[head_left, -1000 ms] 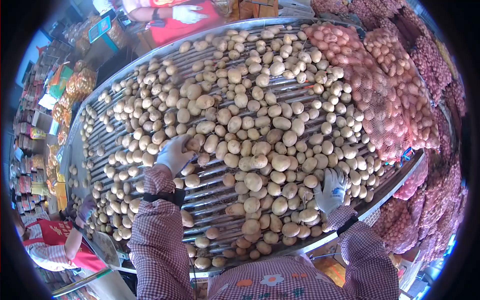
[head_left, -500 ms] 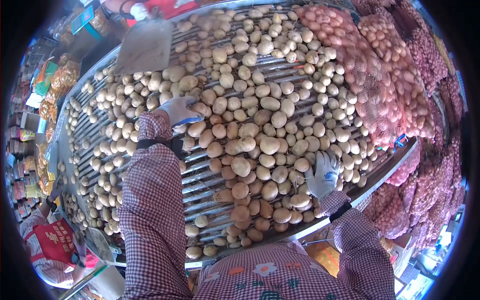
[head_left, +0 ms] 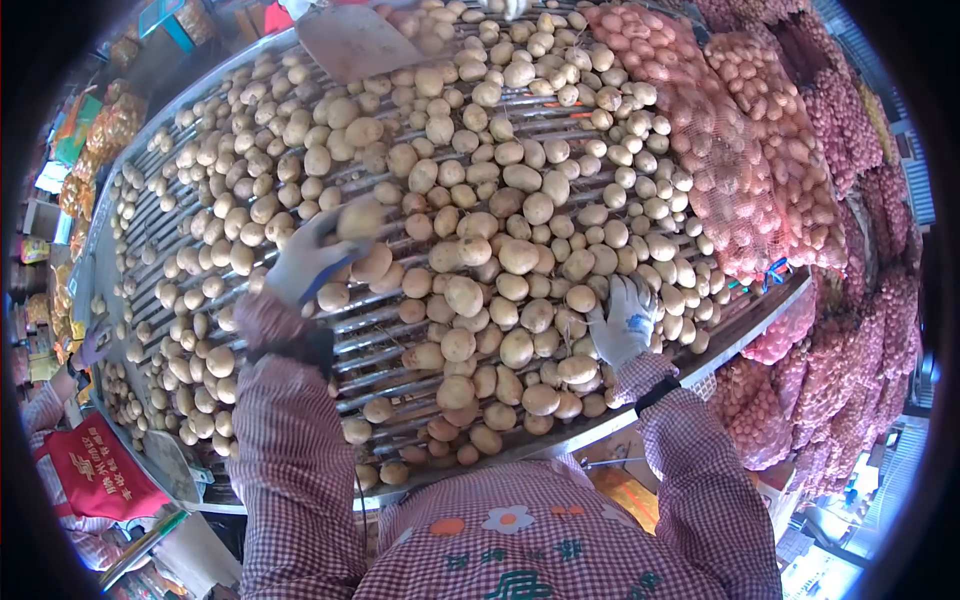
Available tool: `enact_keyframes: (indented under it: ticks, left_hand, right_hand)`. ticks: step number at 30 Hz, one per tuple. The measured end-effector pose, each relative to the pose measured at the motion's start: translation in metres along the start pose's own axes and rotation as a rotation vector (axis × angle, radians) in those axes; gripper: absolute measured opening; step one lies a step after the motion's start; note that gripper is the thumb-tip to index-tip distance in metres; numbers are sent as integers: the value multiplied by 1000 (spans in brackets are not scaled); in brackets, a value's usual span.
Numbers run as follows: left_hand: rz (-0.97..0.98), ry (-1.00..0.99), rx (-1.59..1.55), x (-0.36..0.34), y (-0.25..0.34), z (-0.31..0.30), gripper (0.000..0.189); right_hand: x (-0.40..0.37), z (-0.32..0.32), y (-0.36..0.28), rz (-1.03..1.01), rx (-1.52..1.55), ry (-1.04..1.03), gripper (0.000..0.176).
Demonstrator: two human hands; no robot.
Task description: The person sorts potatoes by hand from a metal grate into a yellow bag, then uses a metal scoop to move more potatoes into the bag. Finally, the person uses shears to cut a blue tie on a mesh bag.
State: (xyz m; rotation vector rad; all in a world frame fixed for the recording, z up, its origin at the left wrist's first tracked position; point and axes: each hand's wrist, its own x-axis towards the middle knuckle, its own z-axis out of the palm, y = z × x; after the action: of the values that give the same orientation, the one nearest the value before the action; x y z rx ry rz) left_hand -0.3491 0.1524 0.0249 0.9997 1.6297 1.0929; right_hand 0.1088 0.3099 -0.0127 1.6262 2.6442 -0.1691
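Note:
My left hand (head_left: 305,255), in a white and blue work glove, reaches over the slatted metal grate (head_left: 385,345). Its fingers and thumb close round a potato (head_left: 361,216), blurred by motion, just above the others. In a similar glove, my right hand (head_left: 626,322) lies on the potatoes at the right with its fingers stretched out, gripping nothing. Loose potatoes (head_left: 518,256) of mixed sizes lie all about both hands, thickest in the middle and on the right.
Red mesh sacks of potatoes (head_left: 700,160) lie along the right edge. A metal scoop (head_left: 358,42) is at the far side, near another person's gloved hand (head_left: 515,8). At the lower left a person in a red apron (head_left: 95,465) works at the metal rim (head_left: 95,235).
My left hand has moved left and slightly down and now has a potato in it. My right hand stays on the same potatoes. The scoop has moved right and away, over the far potatoes.

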Motion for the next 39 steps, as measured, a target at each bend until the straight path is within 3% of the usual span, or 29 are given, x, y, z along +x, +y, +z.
enact_keyframes:
  ticks: [3, 7, 10, 11, 13, 17, 19, 20, 21, 23, 24, 25, 27, 28, 30, 31, 33, 37, 39]
  left_hand:
    - [3, 64, -448, -78, -20, 11, 78]
    - [-27, 221, -1040, -194, -68, 71, 77]
    - [51, 198, -1281, -234, -40, 129, 71]
    - [-79, 195, -1349, -268, -111, 133, 71]
    - [-48, 121, -1422, -275, -65, 148, 52]
    - [-82, 114, -1191, -301, -86, 149, 46]
    - [-105, 93, -1085, -315, -101, 147, 48]
    - [-205, 188, -1191, -323, -86, 150, 59]
    - [-197, 207, -1188, -327, -81, 146, 59]
    - [-183, 143, -1113, -328, -76, 139, 68]
    - [-152, 146, -1120, -331, -75, 140, 73]
    - [-144, 153, -1122, -334, -86, 143, 73]
    - [-53, 82, -1213, -338, -114, 151, 62]
    - [-45, 80, -1211, -335, -106, 153, 62]
    - [270, 161, -1291, -325, -87, 160, 36]
    - [283, 144, -1295, -323, -82, 158, 36]
    - [238, 152, -1352, -322, -76, 155, 37]
    - [312, 168, -1330, -318, -67, 156, 32]
    - [367, 186, -1332, -319, -68, 159, 32]
  right_hand:
    - [3, -4, -3, 2, -34, -20, 63]
    - [1, -3, -4, -28, -66, 15, 62]
    - [1, -7, -7, -18, -78, -16, 62]
    - [2, -3, -4, -17, -76, -10, 62]
    - [5, 1, -6, -39, -77, 2, 63]
    - [10, 8, -34, 48, -100, -50, 72]
    - [1, 17, -74, -6, -82, 51, 77]
    - [0, 5, -100, 23, -86, -45, 81]
    - [0, 14, -110, 4, -79, -44, 81]
    - [4, 35, -126, -39, 63, 149, 82]
    - [-7, 3, -153, -6, 130, 13, 79]
    - [-12, -8, -173, -15, 130, 17, 79]
    - [-19, -22, -203, -190, -135, -356, 73]
    - [-21, -31, -218, -191, -136, -348, 73]
    - [-20, -47, -235, -232, -236, -457, 69]
    - [-17, -50, -236, -221, -242, -442, 69]
    - [-11, -55, -239, -419, 47, -614, 63]
    - [-5, -82, -258, -620, 133, -474, 51]
    - [-17, -87, -271, -707, 208, -305, 40]
